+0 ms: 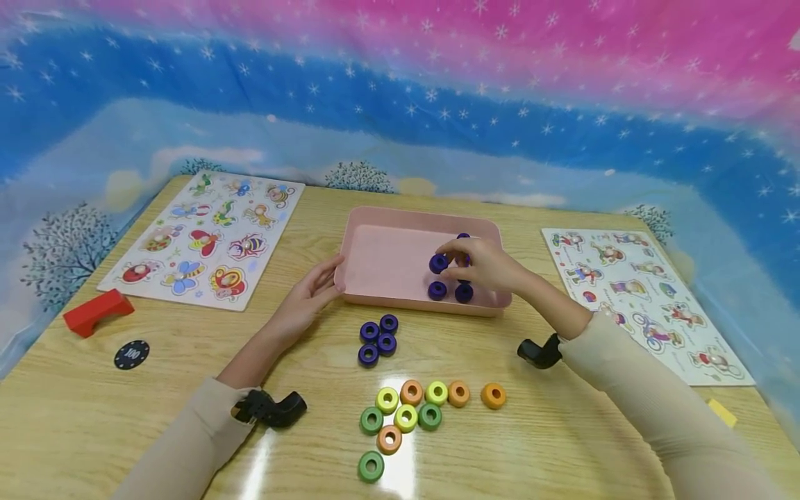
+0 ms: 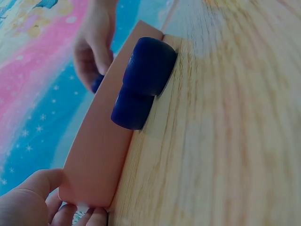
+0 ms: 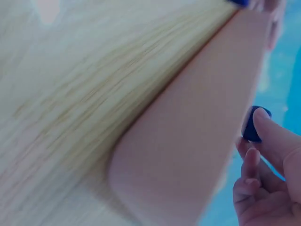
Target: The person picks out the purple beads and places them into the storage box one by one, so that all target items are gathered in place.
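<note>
Nearest to you on the wood-grain table point(image 1: 325, 458), ten green, yellow and orange rings point(image 1: 406, 426) lie loosely grouped, one orange ring point(image 1: 494, 404) set off to the right. Beyond them, four bunched purple rings point(image 1: 388, 350) sit near the front wall of the pink tray point(image 1: 390, 264); well to your left, a black poker chip point(image 1: 132, 355) and a red arch block point(image 1: 98, 314). Your hands are apart: your left hand point(image 1: 303, 302) grips the tray's near left corner, thumb at the rim and fingers round the end; your right hand point(image 1: 484, 264) pinches one purple ring point(image 1: 437, 264) by thumb and fingertip over the tray's right half. Two more rings show plainly below it, others partly behind the hand; count uncertain. Risks, as judged: your narrow pinch on a curved side could let the ring slip and roll; low knuckles could knock its neighbours; a pull at your gripped corner could skid the tray into the bunch in front. Farther out, an insect puzzle board point(image 1: 206, 242) left and a figure puzzle board point(image 1: 650, 305) right, then the snowflake cloth point(image 1: 437, 90).
</note>
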A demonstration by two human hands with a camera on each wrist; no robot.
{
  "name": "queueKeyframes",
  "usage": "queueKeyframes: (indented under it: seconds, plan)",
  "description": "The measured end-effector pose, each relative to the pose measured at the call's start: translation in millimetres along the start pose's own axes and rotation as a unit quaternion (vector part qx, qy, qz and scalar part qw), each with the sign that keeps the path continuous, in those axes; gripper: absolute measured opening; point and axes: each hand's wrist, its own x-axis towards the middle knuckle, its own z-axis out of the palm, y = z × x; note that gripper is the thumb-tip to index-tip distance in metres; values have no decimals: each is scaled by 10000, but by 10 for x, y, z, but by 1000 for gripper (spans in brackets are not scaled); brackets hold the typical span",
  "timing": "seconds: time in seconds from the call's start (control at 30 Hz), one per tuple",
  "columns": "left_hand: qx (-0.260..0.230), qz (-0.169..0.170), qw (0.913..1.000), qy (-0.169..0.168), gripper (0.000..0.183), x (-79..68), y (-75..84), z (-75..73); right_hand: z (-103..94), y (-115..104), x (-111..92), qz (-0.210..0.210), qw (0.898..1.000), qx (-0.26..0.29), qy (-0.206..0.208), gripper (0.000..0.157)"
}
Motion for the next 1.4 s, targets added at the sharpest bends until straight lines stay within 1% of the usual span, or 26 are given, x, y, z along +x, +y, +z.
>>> queueKeyframes:
  seconds: [0.07, 0.17, 0.27, 0.4, 0.57, 0.73, 0.83, 0.9, 0.97, 1.0, 1.07, 1.13, 1.2, 1.27, 1.33, 1.4]
  plan:
    - [10, -4, 10000, 14, 50, 0, 3, 4, 20, 76, 16, 213, 9997, -109, -47, 32]
    - [71, 12, 10000, 27, 50, 4, 10, 11, 47, 150, 35, 389, 9989, -241, -90, 32]
    - [79, 20, 10000, 3, 51, 5, 12, 10, 69, 185, 54, 434, 9983, -361, -160, 32]
    - [33, -34, 10000, -6, 50, -7, 2, 2, 98, 177, 74, 358, 9980, -452, -252, 31]
    - [2, -47, 10000, 0, 50, -8, -9, 16, 130, 175, 65, 395, 9967, -626, -326, 32]
    - [3, -23, 10000, 3, 50, -3, -1, 27, 80, 154, 43, 529, 9964, -543, -365, 40]
    - [38, 8, 10000, 10, 50, 0, 6, 23, 25, 108, 30, 440, 9980, -421, -166, 40]
    - [60, 2, 10000, 20, 50, -4, 8, 20, 0, 44, 22, 269, 9991, -327, 0, 36]
    - [89, -4, 10000, 23, 50, -10, 10, 12, 0, -48, 12, -18, 9997, -221, 115, 31]
    - [94, -1, 10000, 10, 50, -12, 8, 10, 6, -108, 1, -135, 9998, -148, 64, 29]
    - [99, -13, 9999, 5, 50, -17, 8, 12, 32, -235, -25, -431, 9988, -26, -213, 24]
    - [101, -20, 9999, 1, 49, -17, 3, 11, 75, -364, -47, -720, 9946, 155, -728, 23]
    - [120, 3, 9999, 11, 49, -14, 1, 13, 133, -475, -62, -888, 9866, 321, -1329, 25]
    - [144, 22, 9999, 25, 49, -14, 5, 15, 196, -565, -66, -1001, 9778, 387, -1799, 29]
    - [165, 41, 9998, 48, 49, -10, 6, 20, 265, -627, -64, -1004, 9725, 376, -2066, 32]
    - [170, 60, 9998, 51, 49, -8, 4, 28, 329, -663, -62, -945, 9709, 317, -2178, 34]
